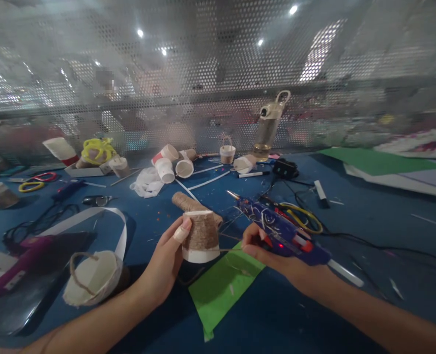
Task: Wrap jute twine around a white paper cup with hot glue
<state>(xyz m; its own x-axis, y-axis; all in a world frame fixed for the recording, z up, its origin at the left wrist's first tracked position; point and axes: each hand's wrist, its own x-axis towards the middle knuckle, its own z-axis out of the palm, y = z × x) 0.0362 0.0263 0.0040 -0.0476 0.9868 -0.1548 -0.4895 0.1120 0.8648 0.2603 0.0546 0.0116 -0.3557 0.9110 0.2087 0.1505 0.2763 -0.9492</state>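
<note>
Between the thumb and fingers of my left hand (169,253) is a paper cup (202,231), wrapped in brown twine over most of its side, with a white band bare at the bottom. My right hand (265,250) grips a blue hot glue gun (276,226). Its nozzle points up and to the left, a small red light glows on its body, and a clear glue stick (345,273) juts from its rear. A strand of twine (230,250) runs taut from the cup to my right fingers. Behind the cup lies a roll of twine (183,200).
Green paper (227,290) lies under my hands. At left are a white basket with a twine handle (92,278), scissors (37,182) and a purple glue gun (18,263). Several paper cups (165,169) and a bottle (267,128) stand farther back, before a perforated metal screen (203,78).
</note>
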